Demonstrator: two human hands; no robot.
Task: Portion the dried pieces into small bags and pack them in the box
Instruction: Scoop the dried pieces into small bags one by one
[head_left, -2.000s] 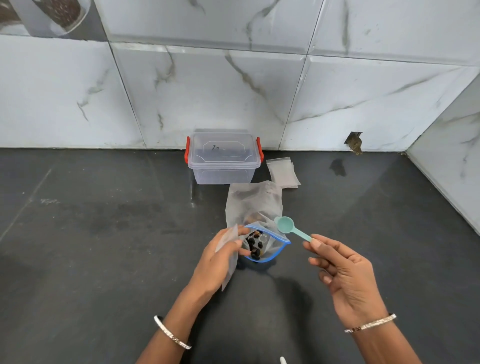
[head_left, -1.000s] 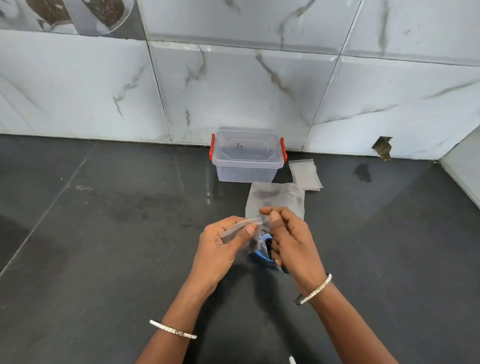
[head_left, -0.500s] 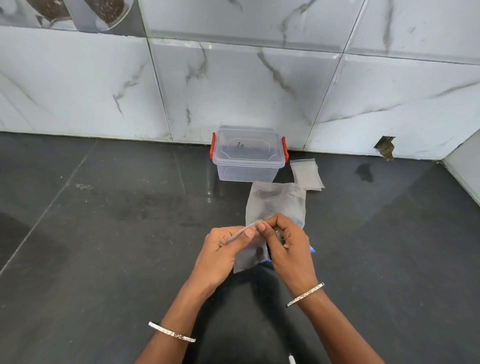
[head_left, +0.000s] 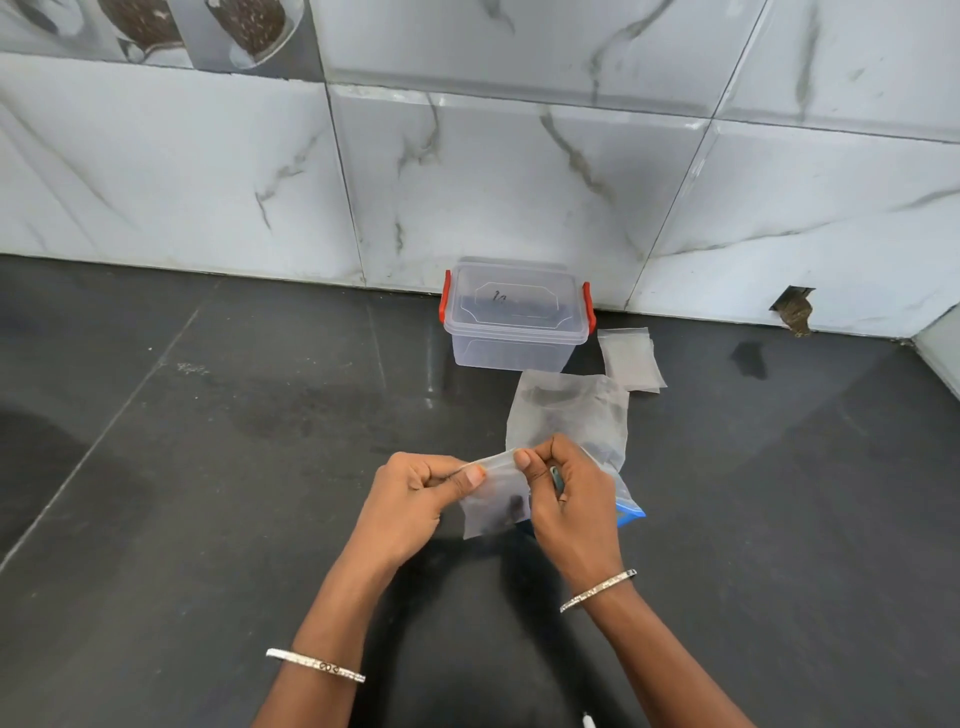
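Both hands are pinching the small bag (head_left: 493, 506) above the worktop's (head_left: 208, 493) near middle — left hand (head_left: 415, 506) and right hand (head_left: 569, 493) fingers closed on its top strip — ideally pressing evenly along it, keeping the dark pieces low.

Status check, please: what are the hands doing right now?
Both hands, left and right, pinching small bag top. Dark pieces inside. Box lidded. Nothing in the way.

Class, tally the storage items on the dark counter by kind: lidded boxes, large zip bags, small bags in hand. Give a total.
Lidded plastic box: 1
Large zip bag: 1
Small bag pinched by left hand and right hand: 1
Total: 3
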